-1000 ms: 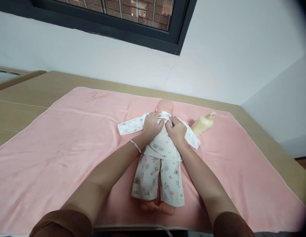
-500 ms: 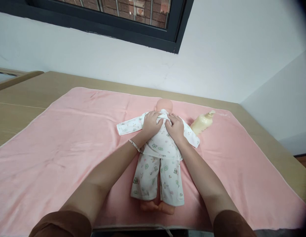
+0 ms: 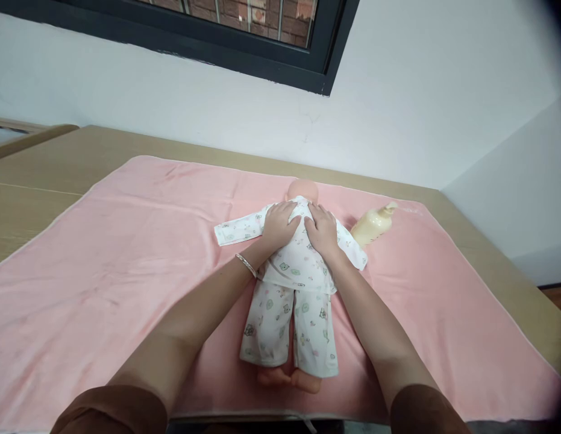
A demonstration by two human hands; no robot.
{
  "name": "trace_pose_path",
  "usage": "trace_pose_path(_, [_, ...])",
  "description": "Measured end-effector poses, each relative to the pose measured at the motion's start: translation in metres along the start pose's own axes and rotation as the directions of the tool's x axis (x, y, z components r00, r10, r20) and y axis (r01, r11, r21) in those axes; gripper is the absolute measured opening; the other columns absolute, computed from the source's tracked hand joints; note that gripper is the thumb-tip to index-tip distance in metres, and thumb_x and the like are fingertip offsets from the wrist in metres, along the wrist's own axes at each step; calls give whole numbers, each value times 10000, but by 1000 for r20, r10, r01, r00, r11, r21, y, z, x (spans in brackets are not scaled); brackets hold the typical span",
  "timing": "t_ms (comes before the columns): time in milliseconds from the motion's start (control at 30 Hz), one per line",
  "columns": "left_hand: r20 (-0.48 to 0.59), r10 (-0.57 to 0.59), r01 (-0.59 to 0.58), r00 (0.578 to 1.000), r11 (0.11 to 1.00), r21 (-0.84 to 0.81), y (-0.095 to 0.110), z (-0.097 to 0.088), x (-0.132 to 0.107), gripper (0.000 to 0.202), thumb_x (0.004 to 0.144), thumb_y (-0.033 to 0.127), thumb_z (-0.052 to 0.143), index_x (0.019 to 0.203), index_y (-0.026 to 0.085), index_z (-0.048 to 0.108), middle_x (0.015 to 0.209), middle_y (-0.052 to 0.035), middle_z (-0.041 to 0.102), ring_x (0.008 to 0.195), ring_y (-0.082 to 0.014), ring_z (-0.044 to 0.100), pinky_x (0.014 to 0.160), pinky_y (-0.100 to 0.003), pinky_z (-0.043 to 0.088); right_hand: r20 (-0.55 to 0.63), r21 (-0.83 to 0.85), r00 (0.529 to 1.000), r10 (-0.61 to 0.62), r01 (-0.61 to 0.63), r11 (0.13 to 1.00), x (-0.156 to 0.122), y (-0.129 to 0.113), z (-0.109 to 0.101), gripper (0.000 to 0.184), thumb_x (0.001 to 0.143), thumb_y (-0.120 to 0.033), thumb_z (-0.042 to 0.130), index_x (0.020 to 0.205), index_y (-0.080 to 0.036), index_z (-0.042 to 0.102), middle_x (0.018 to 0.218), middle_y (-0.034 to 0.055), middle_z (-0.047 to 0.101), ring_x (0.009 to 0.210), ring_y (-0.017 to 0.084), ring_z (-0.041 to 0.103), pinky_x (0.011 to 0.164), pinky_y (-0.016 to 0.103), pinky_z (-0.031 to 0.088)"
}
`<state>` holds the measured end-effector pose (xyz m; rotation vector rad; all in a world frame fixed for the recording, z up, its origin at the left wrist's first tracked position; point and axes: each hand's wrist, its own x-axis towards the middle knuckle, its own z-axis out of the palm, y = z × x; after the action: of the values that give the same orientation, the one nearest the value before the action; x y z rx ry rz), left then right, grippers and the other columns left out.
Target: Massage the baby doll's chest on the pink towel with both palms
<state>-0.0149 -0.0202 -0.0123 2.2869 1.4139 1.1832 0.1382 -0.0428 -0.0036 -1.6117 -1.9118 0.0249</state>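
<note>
A baby doll in a white patterned top and trousers lies face down, its bald head toward the wall and its bare feet toward me. My left hand rests flat on the left of its upper back, fingers stretched toward the neck. On the right of the upper back lies my right hand, fingers extended, thumb pointing inward. Both palms touch the top's cloth, and neither hand grips anything. The doll's sleeves reach out to both sides. A silver bangle circles my left wrist.
Under the doll a pink blanket covers much of the wooden table. A cream pump bottle lies tilted on its side beside the doll's right-hand sleeve. Behind the table stand a white wall and a dark-framed window.
Both hands stay on the doll's upper back, with the fingers shifted very slightly. The top's cloth near the neck looks smoother. The camera view has moved a little.
</note>
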Motion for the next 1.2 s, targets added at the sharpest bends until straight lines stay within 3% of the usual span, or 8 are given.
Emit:
trace_pose_path(200, [-82,-3,-4,997,997,-81,1,-2,-3,220,877,264,530,1052,212,653,1151,-51,694,1130,-207,592,1042,-386,423,-184,24,981,-53,58,998,-7,-3,3,307,891,-270,491,1077,-195,724,1209,77,699,1198,222,609,1083,391,425])
trace_pose_path(400, [-164,-34,30,986,999,-28,8,-3,-6,96,842,248,577,908,210,636,996,-65,693,1042,-225,609,970,-383,458,-278,44,959,53,-42,998,-14,-11,1,272,876,-345,539,967,-194,747,1135,83,729,1138,231,651,1034,374,472])
trace_pose_path(667, [-171,-72,69,983,997,-20,8,-1,-6,132,862,266,552,949,212,636,1040,-55,695,1047,-228,608,983,-388,451,-214,57,963,165,-156,986,-15,-20,-6,344,875,-335,519,1130,-194,701,1232,90,685,1218,252,596,1054,397,450])
trace_pose_path(967, [-146,-77,80,986,997,11,6,2,-5,255,862,287,536,1076,204,646,1167,-80,681,1137,-253,592,1049,-418,429,-86,9,993,84,-84,996,-6,-8,-2,423,890,-267,466,1268,-163,623,1374,114,585,1323,284,487,1145,475,333])
trace_pose_path(1200, [-121,-71,73,990,997,11,4,3,-3,298,868,296,534,1123,191,646,1228,-87,668,1184,-251,579,1089,-422,406,-93,15,994,64,-63,998,-5,-6,-1,420,891,-272,454,1264,-175,620,1361,109,595,1309,283,496,1136,493,333])
